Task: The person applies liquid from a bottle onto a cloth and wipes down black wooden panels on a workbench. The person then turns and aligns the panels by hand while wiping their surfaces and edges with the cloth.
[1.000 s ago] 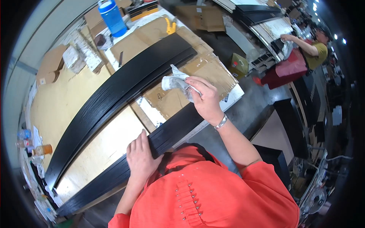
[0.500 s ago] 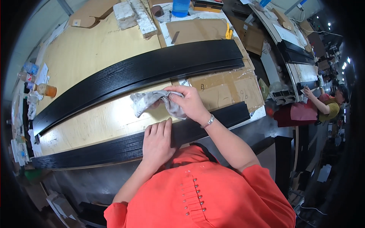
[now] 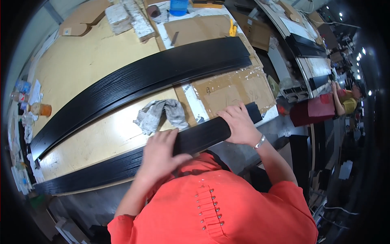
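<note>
Has both hands on a long, straight-looking, black wood-grained strip (image 3: 203, 136) along the near edge of the pale yellow wooden bench (image 3: 93, 61). Lays the left hand (image 3: 162, 152) across the strip near its middle, fingers close together, thumb stretched away to the right; slightly blurred, so cannot tell whether gripping or merely pressing. Curls the right hand (image 3: 239, 123) over the strip near its right end, fingers wrapped around the far edge.

Holds no cloth now: leaves the crumpled, grey-stained white cloth (image 3: 162, 112) loose on the bench, just beyond the strip. Looks, at a guess, like a pause in the wiping, with handling of the strip in hand. Cannot tell from the even black sheen how much is finished or left, on the strip or on the broad, curved black wood-grained panel (image 3: 162, 65) farther back, untouched.

Shows nothing on the strip except the hands; counts only the cloth close by, between strip and panel. Includes, farther off, flattened brown cardboard (image 3: 227, 87), a yellow-handled tool (image 3: 232, 28), a blue bottle (image 3: 178, 7), rough white blocks (image 3: 118, 19) and, well apart to the right, a co-worker in a dark red apron (image 3: 321, 106).
</note>
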Available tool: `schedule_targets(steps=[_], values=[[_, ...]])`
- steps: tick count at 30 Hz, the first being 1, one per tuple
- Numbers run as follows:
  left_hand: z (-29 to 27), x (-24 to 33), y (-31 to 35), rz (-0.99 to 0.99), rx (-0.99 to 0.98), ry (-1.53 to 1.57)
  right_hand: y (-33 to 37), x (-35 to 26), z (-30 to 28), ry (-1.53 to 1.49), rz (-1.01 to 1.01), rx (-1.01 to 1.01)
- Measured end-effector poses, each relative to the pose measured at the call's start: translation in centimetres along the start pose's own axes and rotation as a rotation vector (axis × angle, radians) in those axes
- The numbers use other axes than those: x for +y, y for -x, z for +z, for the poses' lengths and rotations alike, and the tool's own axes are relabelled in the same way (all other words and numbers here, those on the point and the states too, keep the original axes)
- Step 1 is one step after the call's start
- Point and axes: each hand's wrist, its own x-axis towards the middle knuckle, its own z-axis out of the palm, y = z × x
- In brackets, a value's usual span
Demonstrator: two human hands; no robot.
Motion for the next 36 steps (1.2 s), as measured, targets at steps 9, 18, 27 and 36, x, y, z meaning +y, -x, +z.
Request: schedule_targets(steps=[9,18,27,36], values=[[0.2,-8.7,-11.6,0.006,0.006,-0.347,0.2,2.5,0.1,-0.128,-0.102,0.184],[2.9,7.4,-14.0,0.529,0.219,-0.130,2.1,6.8,-0.3,-0.060,0.061,0.209],[2.8,4.3,-8.7,0.512,0.027,-0.170,2.8,7.5,1.0,-0.180,0.062,0.284],[3.2,4.5,-10.5,0.550,0.042,-0.148,3.2,7.9,0.9,-0.165,0.054,0.315]])
